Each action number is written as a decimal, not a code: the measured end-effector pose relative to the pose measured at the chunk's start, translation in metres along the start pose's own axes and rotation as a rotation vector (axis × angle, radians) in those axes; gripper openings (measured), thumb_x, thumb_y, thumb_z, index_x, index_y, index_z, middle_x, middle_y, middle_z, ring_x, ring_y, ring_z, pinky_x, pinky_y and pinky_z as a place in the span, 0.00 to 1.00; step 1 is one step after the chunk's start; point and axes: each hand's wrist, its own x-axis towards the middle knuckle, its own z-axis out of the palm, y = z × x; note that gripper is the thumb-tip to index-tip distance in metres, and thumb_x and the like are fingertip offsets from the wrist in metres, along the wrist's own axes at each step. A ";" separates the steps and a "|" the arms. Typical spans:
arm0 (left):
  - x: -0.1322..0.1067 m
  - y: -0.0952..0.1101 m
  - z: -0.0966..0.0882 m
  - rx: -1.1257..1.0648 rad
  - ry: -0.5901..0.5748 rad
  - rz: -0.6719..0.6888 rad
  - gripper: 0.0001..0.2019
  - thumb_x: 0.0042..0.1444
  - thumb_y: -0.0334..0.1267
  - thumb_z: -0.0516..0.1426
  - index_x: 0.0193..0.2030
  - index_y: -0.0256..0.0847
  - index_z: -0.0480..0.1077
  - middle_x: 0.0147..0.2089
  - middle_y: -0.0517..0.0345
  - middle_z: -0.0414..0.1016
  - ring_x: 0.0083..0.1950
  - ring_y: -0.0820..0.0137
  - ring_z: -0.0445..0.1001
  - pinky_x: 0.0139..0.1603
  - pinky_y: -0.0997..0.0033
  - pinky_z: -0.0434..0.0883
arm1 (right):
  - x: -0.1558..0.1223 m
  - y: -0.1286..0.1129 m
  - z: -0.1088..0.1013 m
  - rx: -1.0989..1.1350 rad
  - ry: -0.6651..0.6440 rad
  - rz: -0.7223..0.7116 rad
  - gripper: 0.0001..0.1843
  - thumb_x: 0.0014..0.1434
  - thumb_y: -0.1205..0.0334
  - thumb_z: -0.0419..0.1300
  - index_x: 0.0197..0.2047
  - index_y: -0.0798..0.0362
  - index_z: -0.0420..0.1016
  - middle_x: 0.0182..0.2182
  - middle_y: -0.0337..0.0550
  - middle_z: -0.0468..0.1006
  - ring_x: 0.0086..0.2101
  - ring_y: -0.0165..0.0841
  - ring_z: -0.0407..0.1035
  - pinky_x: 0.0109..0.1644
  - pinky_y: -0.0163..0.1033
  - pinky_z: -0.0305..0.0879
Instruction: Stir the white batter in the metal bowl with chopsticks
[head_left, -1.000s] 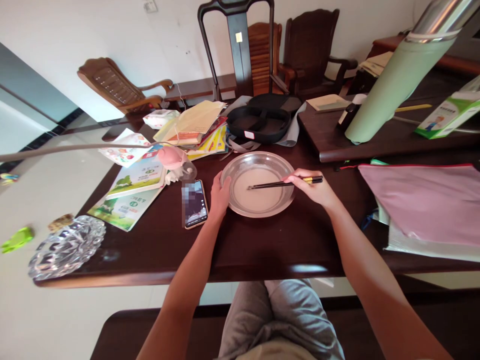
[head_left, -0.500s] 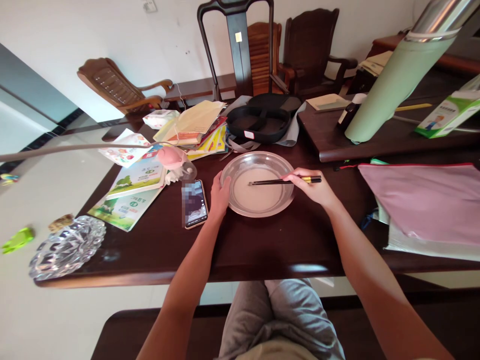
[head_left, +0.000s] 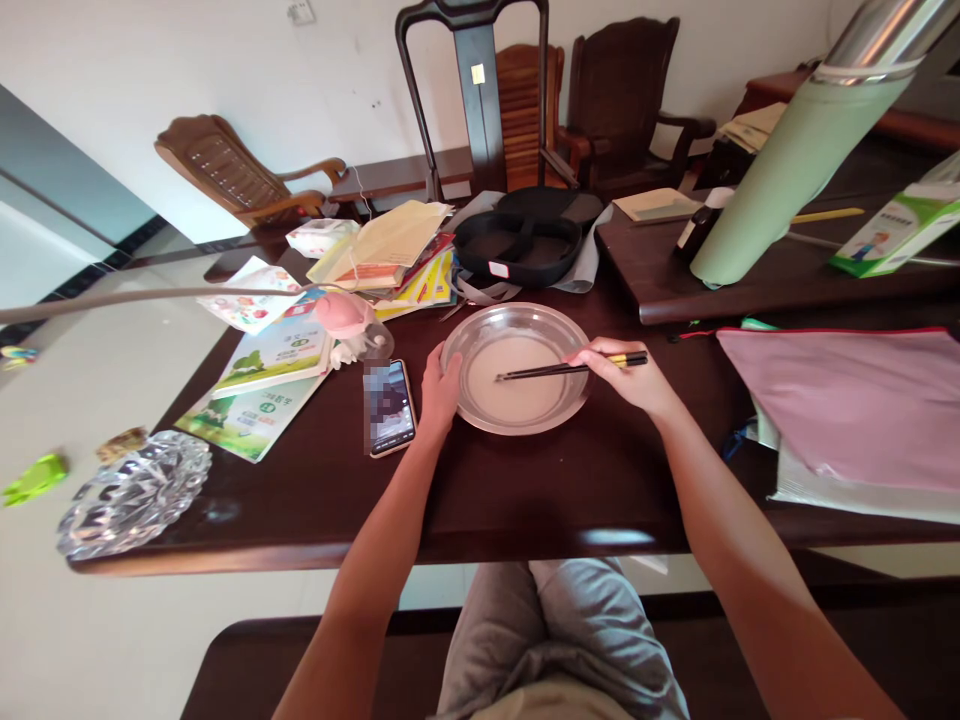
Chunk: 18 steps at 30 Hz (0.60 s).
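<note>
Chopsticks [head_left: 540,371] swing their tips slightly toward the seated person compared with half a second ago, while the metal basin [head_left: 521,428] and the left hand [head_left: 441,385] hold their places; the right hand [head_left: 615,368] grips the pair near its upper end, fingers closed, the two sticks side by side at a low slant with their tips at the middle of the pale contents [head_left: 517,398]; whether they touch bottom cannot be told. The basin sits on the dark table [head_left: 540,490], before the person and between both hands; the left hand clasps its left rim, thumb over the edge; a phone [head_left: 391,412] lies just beside that wrist, a black case [head_left: 525,272] beyond the far rim. Stirring appears to be the step in hand; done well, it likely calls for small, even circles from the wrist, tips kept low so that nothing slops out; a steeper slant would probably reach the bottom better; the left hand does best to press steadily, so that the basin neither slides nor tips.
</note>
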 end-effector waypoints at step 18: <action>0.001 0.000 0.000 -0.003 -0.002 0.005 0.22 0.61 0.43 0.60 0.61 0.40 0.71 0.63 0.44 0.76 0.65 0.55 0.73 0.69 0.54 0.66 | 0.001 0.005 -0.004 -0.025 0.106 -0.016 0.22 0.60 0.37 0.65 0.33 0.47 0.85 0.34 0.43 0.88 0.39 0.41 0.82 0.46 0.44 0.74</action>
